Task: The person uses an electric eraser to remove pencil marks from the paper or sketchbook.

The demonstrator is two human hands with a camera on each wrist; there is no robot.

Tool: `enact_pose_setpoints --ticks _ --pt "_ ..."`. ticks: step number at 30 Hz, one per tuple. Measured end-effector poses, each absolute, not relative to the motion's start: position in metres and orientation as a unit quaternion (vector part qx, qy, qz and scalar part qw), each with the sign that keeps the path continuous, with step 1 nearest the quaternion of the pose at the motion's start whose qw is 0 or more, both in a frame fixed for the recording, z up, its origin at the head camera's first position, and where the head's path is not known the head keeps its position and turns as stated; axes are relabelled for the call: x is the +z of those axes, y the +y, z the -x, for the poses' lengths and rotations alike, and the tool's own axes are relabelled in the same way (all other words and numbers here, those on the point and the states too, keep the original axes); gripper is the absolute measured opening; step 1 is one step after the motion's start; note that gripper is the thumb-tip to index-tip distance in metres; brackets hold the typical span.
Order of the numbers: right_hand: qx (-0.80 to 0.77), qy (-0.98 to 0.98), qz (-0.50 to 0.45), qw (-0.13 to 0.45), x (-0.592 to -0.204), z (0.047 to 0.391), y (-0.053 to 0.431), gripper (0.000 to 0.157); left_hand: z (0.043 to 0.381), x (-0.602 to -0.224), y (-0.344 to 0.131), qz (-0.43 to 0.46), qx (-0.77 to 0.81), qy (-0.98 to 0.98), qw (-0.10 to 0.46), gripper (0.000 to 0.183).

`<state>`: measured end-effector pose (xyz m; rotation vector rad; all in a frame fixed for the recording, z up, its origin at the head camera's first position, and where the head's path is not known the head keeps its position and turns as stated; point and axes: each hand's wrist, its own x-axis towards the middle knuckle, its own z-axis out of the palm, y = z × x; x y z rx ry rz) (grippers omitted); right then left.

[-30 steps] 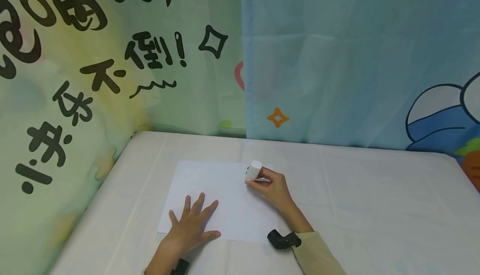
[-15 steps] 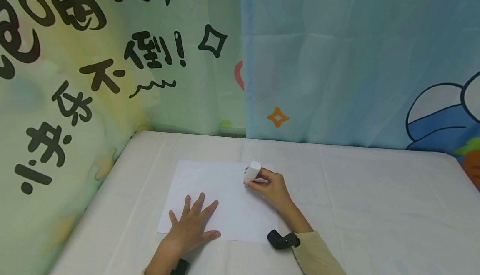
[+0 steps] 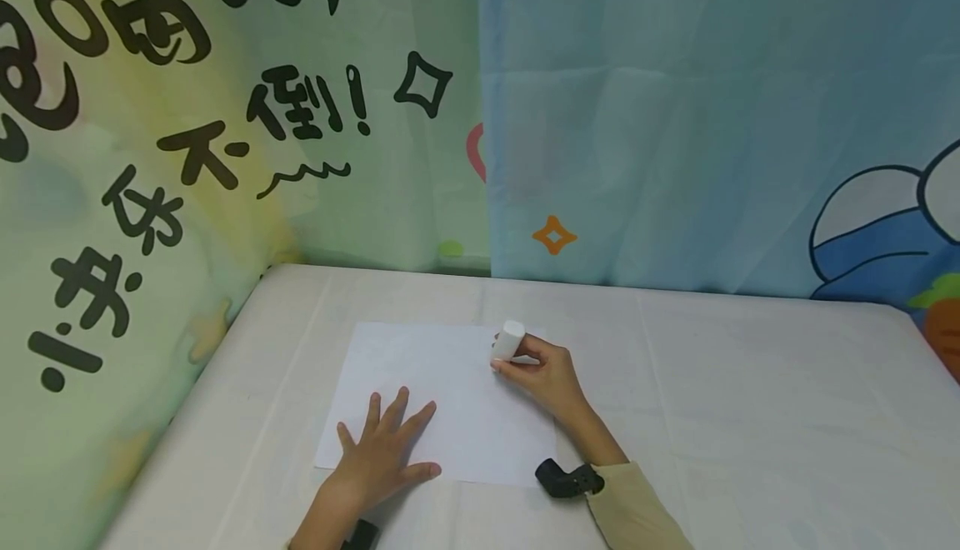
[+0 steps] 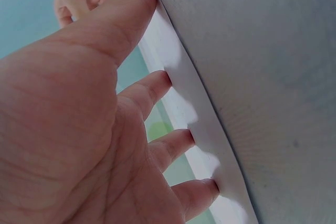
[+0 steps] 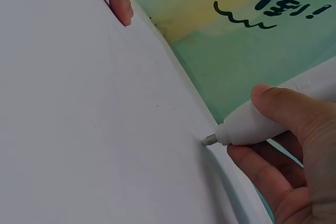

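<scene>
A sheet of white paper [image 3: 461,417] lies flat on the table, its surface showing no clear marks. My left hand [image 3: 382,458] rests on the paper's near left part with fingers spread and straight. In the left wrist view its fingertips [image 4: 181,136] press on the sheet. My right hand [image 3: 551,375] pinches a thick white pen [image 3: 507,342] between thumb and fingers near the far right corner. Seen from the right wrist, the pen [image 5: 254,124] lies slanted, with its slim grey tip right at the paper's surface. Part of its body is hidden behind the thumb.
A white cloth covers the table [image 3: 750,417]. Printed fabric hangs behind it, a blue panel [image 3: 675,117] at the back and a green-yellow one [image 3: 375,200] with black lettering at the left. A black wrist camera [image 3: 566,479] sits by the right sleeve [image 3: 637,504].
The pen and my right fingers shift slightly left, then back to the right. My left hand and the paper stay in place.
</scene>
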<state>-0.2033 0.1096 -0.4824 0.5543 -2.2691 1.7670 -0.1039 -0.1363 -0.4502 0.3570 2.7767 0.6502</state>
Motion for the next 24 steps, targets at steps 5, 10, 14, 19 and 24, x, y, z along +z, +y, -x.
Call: enact_pose_setpoints --ticks 5,10,14,19,24 --pt "0.596 -0.773 -0.186 0.111 -0.463 0.194 0.107 0.034 0.103 -0.450 -0.137 -0.127 0.223 0.957 0.133 0.078" --pt "0.598 -0.773 -0.187 0.101 -0.455 0.190 0.107 0.032 0.104 -0.451 -0.136 -0.124 0.222 0.958 0.133 0.077" --pt "0.601 -0.770 -0.189 0.099 -0.471 0.197 0.108 0.033 0.104 -0.451 -0.136 -0.121 0.218 0.959 0.133 0.077" --pt "0.605 -0.768 -0.188 0.094 -0.482 0.203 0.108 0.033 0.104 -0.452 -0.136 -0.126 0.213 0.960 0.129 0.077" --pt "0.608 -0.759 -0.210 0.101 -0.485 0.203 0.108 0.032 0.103 -0.450 -0.136 -0.126 0.221 0.959 0.129 0.077"
